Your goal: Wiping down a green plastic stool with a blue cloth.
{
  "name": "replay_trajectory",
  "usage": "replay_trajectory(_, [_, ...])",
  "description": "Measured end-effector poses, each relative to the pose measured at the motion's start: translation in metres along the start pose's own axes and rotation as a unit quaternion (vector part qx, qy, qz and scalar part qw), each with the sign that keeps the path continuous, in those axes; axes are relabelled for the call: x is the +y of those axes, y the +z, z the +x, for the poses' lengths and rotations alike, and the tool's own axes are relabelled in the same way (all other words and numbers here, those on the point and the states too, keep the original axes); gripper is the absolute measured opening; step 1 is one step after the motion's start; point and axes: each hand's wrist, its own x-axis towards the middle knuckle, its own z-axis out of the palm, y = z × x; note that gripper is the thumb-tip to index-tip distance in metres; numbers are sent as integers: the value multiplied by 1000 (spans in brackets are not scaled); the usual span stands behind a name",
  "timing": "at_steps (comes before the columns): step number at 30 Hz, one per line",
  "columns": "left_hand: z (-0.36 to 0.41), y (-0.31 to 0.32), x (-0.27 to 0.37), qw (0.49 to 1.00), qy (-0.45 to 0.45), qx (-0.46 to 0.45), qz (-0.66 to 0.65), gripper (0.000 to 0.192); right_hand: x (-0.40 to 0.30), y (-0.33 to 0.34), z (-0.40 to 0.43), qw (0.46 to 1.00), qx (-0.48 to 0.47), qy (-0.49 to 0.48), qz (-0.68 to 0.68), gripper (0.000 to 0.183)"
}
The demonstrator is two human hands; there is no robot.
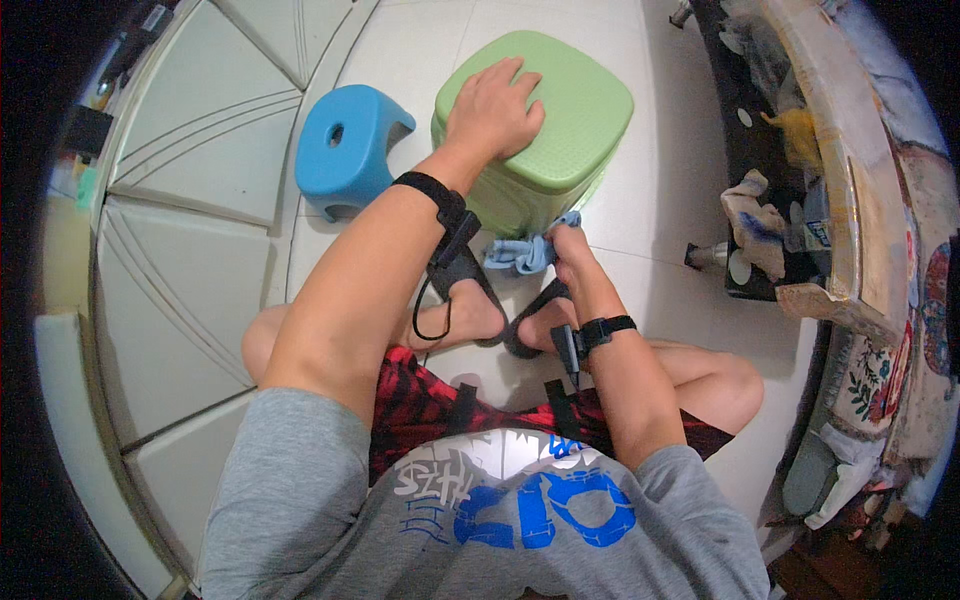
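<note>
A green plastic stool with a textured, rounded-square top stands on the floor in front of me. My left hand rests on the left part of its top, palm down and fingers spread. Low at the stool's near side, my right hand grips a bunched light blue cloth, which hangs out to the left of my fingers. Whether the cloth touches the stool's side, I cannot tell. Just left of the green stool is a smaller blue plastic step stool with a slot in its top.
White cabinet doors with curved grooves line the left. On the right stands a low dark shelf unit on metal legs, with a crumpled cloth and bags at its edge. My feet in dark slippers are near the stool on pale floor tiles.
</note>
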Motion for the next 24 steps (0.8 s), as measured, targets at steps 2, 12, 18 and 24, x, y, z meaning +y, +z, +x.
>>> replay_trajectory(2, [-1, -2, -2, 1000, -4, -1, -1, 43, -23, 9, -34, 1000, -2, 8, 14, 26])
replay_trajectory(12, [1, 0, 2, 1000, -9, -15, -9, 44, -85, 9, -84, 989, -19, -86, 120, 18])
replay_trajectory(18, [1, -1, 3, 999, -19, -31, -12, 44, -107, 5, -110, 980, -53, -98, 165, 27])
replay_trajectory(24, [0, 0, 1, 999, -16, -25, -12, 44, -128, 7, -139, 973, -61, -172, 143, 41])
